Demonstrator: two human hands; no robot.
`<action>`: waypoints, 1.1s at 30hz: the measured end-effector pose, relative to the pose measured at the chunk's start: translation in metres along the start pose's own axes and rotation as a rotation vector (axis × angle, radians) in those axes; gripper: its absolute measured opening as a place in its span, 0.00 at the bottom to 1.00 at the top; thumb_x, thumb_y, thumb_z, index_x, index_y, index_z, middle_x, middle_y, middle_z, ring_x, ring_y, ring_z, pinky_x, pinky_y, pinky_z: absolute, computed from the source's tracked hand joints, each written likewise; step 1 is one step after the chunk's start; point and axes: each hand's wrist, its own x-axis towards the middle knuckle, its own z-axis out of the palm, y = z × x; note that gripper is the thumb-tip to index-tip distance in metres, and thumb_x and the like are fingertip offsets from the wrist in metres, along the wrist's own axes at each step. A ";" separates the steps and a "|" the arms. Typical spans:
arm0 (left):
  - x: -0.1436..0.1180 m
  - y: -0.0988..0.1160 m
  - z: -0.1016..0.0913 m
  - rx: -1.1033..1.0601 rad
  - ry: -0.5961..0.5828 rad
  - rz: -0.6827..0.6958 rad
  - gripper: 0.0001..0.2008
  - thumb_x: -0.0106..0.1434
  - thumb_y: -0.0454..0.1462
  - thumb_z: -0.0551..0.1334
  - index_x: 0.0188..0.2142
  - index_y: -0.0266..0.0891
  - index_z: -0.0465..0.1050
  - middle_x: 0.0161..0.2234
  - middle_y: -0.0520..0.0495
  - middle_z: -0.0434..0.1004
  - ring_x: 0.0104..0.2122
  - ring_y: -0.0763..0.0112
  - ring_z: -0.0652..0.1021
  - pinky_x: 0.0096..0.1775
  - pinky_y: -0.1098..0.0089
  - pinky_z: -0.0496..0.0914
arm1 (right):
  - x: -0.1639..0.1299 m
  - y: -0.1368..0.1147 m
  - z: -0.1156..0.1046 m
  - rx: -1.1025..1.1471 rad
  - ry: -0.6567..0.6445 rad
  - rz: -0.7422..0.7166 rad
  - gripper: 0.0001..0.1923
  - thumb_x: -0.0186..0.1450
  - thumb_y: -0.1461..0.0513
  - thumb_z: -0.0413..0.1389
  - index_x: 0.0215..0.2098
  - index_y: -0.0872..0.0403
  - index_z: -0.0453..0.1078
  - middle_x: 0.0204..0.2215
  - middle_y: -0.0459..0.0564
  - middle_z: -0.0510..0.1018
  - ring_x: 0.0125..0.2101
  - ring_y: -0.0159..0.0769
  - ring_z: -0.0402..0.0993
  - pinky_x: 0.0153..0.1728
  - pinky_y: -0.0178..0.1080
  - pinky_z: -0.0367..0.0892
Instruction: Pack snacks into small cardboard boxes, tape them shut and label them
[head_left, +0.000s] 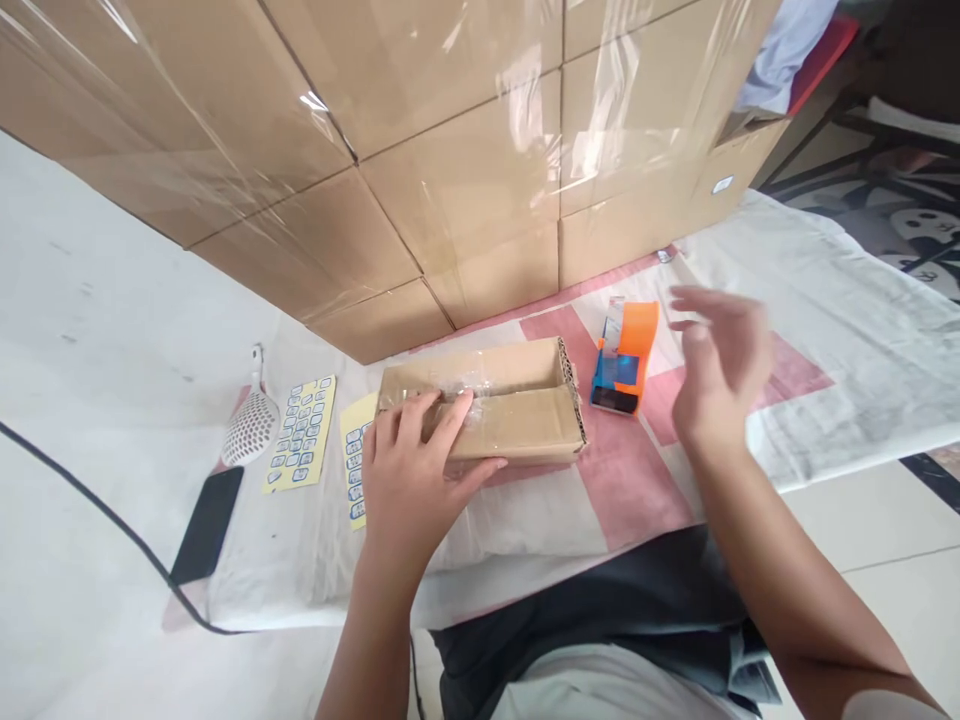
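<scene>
- Since it is corrugated card with a clear-taped seam, the small flat brown cardboard box [491, 405] looks light and fairly stiff, though its walls would likely dent under a hard squeeze; the tape looks slick, so the bare card edges and short ends seem the better places to hold it.
- Nearest, the left hand [416, 475] lies palm-down on the box's left end, fingers spread flat over the tape, pressing rather than gripping, forearm running straight up from below.
- Left of that hand lie a black phone [208, 523], yellow sticker sheets [301, 432] and a white perforated scoop [250, 425] on the white-and-pink cloth [622, 480] spread on the floor.
- Right of the box, the right hand [720, 365] hovers open and blurred, holding nothing, fingers loosely curled.
- Just left of that hand stands an orange and blue tape dispenser [625, 358].
- Beyond both hands rises a wall of film-wrapped cardboard cartons [420, 140].
</scene>
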 end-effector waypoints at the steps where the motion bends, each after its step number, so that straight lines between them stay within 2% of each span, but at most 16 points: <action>1: -0.001 0.001 0.002 0.010 0.025 -0.009 0.34 0.60 0.59 0.68 0.59 0.44 0.75 0.54 0.38 0.77 0.51 0.47 0.76 0.53 0.53 0.66 | 0.006 0.007 -0.007 -0.105 0.061 0.131 0.19 0.70 0.54 0.55 0.57 0.48 0.67 0.57 0.56 0.74 0.53 0.48 0.74 0.50 0.51 0.72; 2: -0.001 0.001 0.004 0.019 0.055 -0.012 0.34 0.59 0.58 0.68 0.59 0.43 0.75 0.55 0.37 0.77 0.52 0.46 0.76 0.55 0.52 0.65 | 0.012 0.013 -0.012 -0.194 0.030 0.271 0.21 0.66 0.55 0.58 0.56 0.49 0.68 0.56 0.57 0.75 0.50 0.48 0.76 0.46 0.50 0.72; 3: -0.002 0.001 0.006 0.026 0.091 -0.008 0.36 0.59 0.58 0.69 0.59 0.41 0.74 0.57 0.35 0.76 0.54 0.44 0.75 0.57 0.50 0.64 | 0.018 0.019 -0.017 -0.248 -0.086 0.404 0.22 0.64 0.55 0.61 0.54 0.50 0.69 0.54 0.57 0.77 0.46 0.48 0.77 0.43 0.49 0.73; 5: -0.005 0.004 0.011 0.015 0.189 0.018 0.36 0.57 0.57 0.71 0.58 0.38 0.73 0.58 0.32 0.75 0.58 0.40 0.73 0.60 0.46 0.62 | 0.026 0.028 -0.020 -0.260 -0.412 0.578 0.17 0.63 0.54 0.61 0.48 0.52 0.74 0.47 0.55 0.81 0.40 0.46 0.78 0.40 0.46 0.72; 7: -0.009 0.011 0.014 -0.049 0.333 0.056 0.32 0.56 0.51 0.74 0.55 0.38 0.74 0.55 0.31 0.77 0.56 0.42 0.75 0.58 0.47 0.65 | 0.028 0.035 -0.017 -0.240 -0.617 0.572 0.10 0.64 0.56 0.59 0.39 0.54 0.76 0.37 0.52 0.82 0.35 0.43 0.77 0.37 0.43 0.70; 8: -0.011 0.018 0.016 -0.114 0.410 0.080 0.28 0.56 0.45 0.75 0.53 0.39 0.74 0.50 0.34 0.79 0.52 0.46 0.78 0.55 0.50 0.68 | 0.027 0.037 -0.015 -0.242 -0.646 0.520 0.09 0.65 0.57 0.58 0.35 0.54 0.76 0.33 0.51 0.81 0.32 0.42 0.76 0.34 0.42 0.69; 10: -0.014 0.040 0.021 -0.345 0.463 0.121 0.21 0.57 0.34 0.72 0.50 0.42 0.74 0.39 0.43 0.81 0.40 0.59 0.80 0.44 0.61 0.73 | 0.024 0.042 -0.009 -0.241 -0.622 0.381 0.09 0.64 0.57 0.58 0.31 0.54 0.73 0.27 0.48 0.78 0.27 0.39 0.72 0.30 0.40 0.64; 11: -0.013 0.054 0.023 -0.506 0.401 0.112 0.21 0.58 0.31 0.70 0.51 0.44 0.74 0.34 0.47 0.80 0.33 0.66 0.79 0.38 0.66 0.72 | 0.021 0.043 -0.008 -0.218 -0.595 0.305 0.11 0.64 0.55 0.59 0.30 0.54 0.72 0.25 0.48 0.76 0.26 0.37 0.70 0.28 0.40 0.62; 15: 0.005 0.114 0.035 -1.099 -0.160 -0.185 0.24 0.68 0.36 0.64 0.62 0.47 0.66 0.24 0.57 0.71 0.21 0.75 0.69 0.26 0.72 0.65 | 0.010 0.044 -0.010 -0.047 -0.440 0.071 0.20 0.69 0.45 0.56 0.33 0.53 0.71 0.27 0.47 0.75 0.26 0.36 0.67 0.28 0.39 0.62; 17: 0.020 0.135 0.043 -1.230 -0.243 -0.362 0.27 0.69 0.40 0.64 0.66 0.45 0.62 0.23 0.57 0.67 0.21 0.75 0.67 0.26 0.72 0.65 | 0.005 0.042 -0.015 -0.023 -0.370 -0.014 0.23 0.70 0.42 0.53 0.34 0.52 0.71 0.28 0.48 0.74 0.28 0.37 0.69 0.30 0.41 0.66; 21: 0.043 0.151 0.057 -1.331 -0.254 -0.517 0.20 0.68 0.42 0.64 0.58 0.40 0.71 0.21 0.58 0.63 0.22 0.76 0.65 0.28 0.72 0.64 | -0.002 0.042 -0.021 -0.069 -0.322 -0.133 0.25 0.72 0.40 0.48 0.35 0.49 0.72 0.30 0.51 0.73 0.36 0.46 0.72 0.43 0.51 0.71; 24: 0.049 0.150 0.063 -1.351 -0.286 -0.563 0.08 0.67 0.40 0.64 0.44 0.40 0.77 0.19 0.59 0.57 0.20 0.77 0.62 0.26 0.73 0.62 | -0.003 0.045 -0.022 -0.100 -0.356 -0.164 0.26 0.71 0.38 0.46 0.37 0.48 0.71 0.33 0.54 0.73 0.45 0.52 0.71 0.51 0.59 0.68; 27: 0.051 0.146 0.063 -1.328 -0.245 -0.573 0.04 0.66 0.37 0.65 0.37 0.41 0.79 0.21 0.57 0.59 0.22 0.77 0.65 0.30 0.73 0.67 | -0.002 0.046 -0.021 -0.149 -0.358 -0.163 0.26 0.71 0.38 0.45 0.37 0.47 0.70 0.36 0.55 0.73 0.48 0.53 0.70 0.55 0.61 0.65; 29: 0.052 0.144 0.061 -1.293 -0.177 -0.519 0.03 0.65 0.36 0.66 0.37 0.42 0.80 0.26 0.54 0.69 0.28 0.75 0.72 0.36 0.71 0.71 | -0.001 0.045 -0.022 -0.191 -0.335 -0.141 0.26 0.71 0.37 0.43 0.37 0.47 0.68 0.36 0.54 0.72 0.47 0.52 0.70 0.55 0.59 0.65; 31: 0.053 0.144 0.059 -1.244 -0.102 -0.448 0.03 0.64 0.35 0.67 0.37 0.42 0.81 0.38 0.50 0.77 0.39 0.70 0.78 0.43 0.69 0.73 | 0.000 0.042 -0.022 -0.240 -0.302 -0.119 0.26 0.72 0.38 0.40 0.37 0.46 0.66 0.36 0.54 0.72 0.45 0.50 0.70 0.54 0.57 0.66; 33: 0.053 0.146 0.058 -1.221 -0.079 -0.405 0.03 0.65 0.35 0.67 0.38 0.42 0.80 0.46 0.48 0.79 0.47 0.66 0.79 0.48 0.66 0.74 | 0.001 0.040 -0.023 -0.278 -0.273 -0.115 0.25 0.73 0.40 0.39 0.36 0.46 0.65 0.36 0.54 0.73 0.43 0.49 0.71 0.52 0.55 0.67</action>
